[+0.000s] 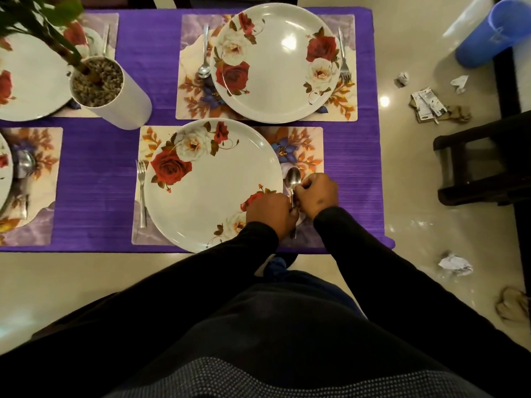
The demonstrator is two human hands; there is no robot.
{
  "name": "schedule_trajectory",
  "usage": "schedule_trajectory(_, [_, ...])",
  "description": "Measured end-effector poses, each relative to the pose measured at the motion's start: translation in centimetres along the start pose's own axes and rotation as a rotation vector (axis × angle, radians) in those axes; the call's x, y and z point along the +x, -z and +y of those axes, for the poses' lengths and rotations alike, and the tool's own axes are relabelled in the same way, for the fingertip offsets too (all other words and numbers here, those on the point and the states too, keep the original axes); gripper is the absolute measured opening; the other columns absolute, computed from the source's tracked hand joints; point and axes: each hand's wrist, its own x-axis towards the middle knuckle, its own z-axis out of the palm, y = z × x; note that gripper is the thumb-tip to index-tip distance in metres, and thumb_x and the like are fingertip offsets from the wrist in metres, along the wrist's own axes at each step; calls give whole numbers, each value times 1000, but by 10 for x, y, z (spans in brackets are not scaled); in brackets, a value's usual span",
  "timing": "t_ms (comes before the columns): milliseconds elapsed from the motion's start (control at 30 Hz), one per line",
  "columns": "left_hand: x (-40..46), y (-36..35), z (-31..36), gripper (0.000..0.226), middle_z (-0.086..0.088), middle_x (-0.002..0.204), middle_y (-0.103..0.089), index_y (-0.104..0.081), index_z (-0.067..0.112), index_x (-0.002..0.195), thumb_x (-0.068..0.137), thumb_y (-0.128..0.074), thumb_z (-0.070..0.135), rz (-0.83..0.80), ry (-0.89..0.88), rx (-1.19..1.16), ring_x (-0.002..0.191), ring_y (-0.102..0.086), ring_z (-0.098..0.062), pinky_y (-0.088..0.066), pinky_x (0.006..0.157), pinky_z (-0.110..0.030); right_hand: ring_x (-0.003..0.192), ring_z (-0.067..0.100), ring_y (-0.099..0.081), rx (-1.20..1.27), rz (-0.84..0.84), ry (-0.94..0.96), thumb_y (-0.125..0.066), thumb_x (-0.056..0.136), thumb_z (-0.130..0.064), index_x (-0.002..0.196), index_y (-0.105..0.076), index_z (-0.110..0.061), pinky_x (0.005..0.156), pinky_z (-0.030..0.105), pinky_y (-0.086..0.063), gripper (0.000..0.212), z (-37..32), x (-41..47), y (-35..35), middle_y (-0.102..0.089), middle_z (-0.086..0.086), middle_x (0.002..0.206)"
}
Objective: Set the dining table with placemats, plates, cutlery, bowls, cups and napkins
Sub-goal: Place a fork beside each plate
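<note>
Both hands meet at the right edge of the near plate [212, 185]: the left hand [268, 214] and the right hand [316, 195], fingers curled, pinch the handle of a spoon [293, 179] whose bowl lies on the floral placemat [304, 145] just right of the plate. A fork [141, 191] lies just left of the plate. Beyond the plate stand a second plate [275, 61] and, to the left, a white plant pot [112, 93].
</note>
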Motion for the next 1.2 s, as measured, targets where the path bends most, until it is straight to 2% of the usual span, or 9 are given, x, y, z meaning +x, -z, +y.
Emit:
schedule_trajectory(67, [0,1,1,36,-2,81,-60,-71,16,91,97,-52,45,0,15,-15,73,-52,-18,-43,68,-30,73,20,-67,-7,10,-3,-70,89,-15,75,-64,-13,73,38,-60,15,-1,2,-1,-66,5,74])
schedule_trajectory(167, [0,2,1,36,-5,87,-66,-70,15,90,96,-54,47,11,37,-27,77,-58,-21,-45,71,-31,73,20,-66,-7,17,-9,-69,91,-16,77,-63,-14,72,34,-59,16,-2,4,-1,-65,6,75])
schedule_trajectory(333, [2,2,0,39,-6,94,-70,-70,15,97,96,-53,51,18,55,-4,90,-67,-27,-56,81,-37,73,22,-66,-3,34,-4,-69,91,-17,80,-66,-11,73,36,-60,13,-6,8,-5,-66,7,77])
schedule_trajectory(533, [4,2,0,40,-8,103,-71,-68,14,106,99,-52,50,8,40,29,96,-67,-28,-54,84,-38,74,21,-66,8,26,0,-68,92,-15,81,-64,-13,75,39,-61,11,-10,8,-4,-65,6,78])
schedule_trajectory(700, [1,3,0,42,-9,103,-71,-69,14,106,99,-51,51,10,38,32,96,-67,-28,-55,84,-39,75,21,-65,8,29,15,-66,92,-15,85,-65,-12,76,38,-61,8,-10,6,-2,-65,6,80])
schedule_trajectory(967, [-14,19,-6,42,-4,92,-72,-73,14,96,100,-52,50,132,72,-192,87,-66,-22,-52,79,-33,76,22,-66,87,41,84,-64,94,-15,76,-59,-16,68,28,-54,19,-3,-8,23,-66,6,79])
schedule_trajectory(1100, [-18,23,-16,43,-1,83,-73,-74,12,86,96,-59,50,248,132,-363,75,-64,-17,-44,72,-27,75,21,-67,158,49,119,-64,93,-17,79,-65,-10,73,37,-60,17,-3,-12,38,-69,7,77])
schedule_trajectory(1200, [-24,26,-21,43,-3,73,-71,-73,9,78,96,-61,46,294,137,-531,70,-65,-19,-47,73,-28,77,25,-69,220,51,120,-63,94,-19,82,-68,-7,74,42,-61,18,-3,-19,53,-69,11,78])
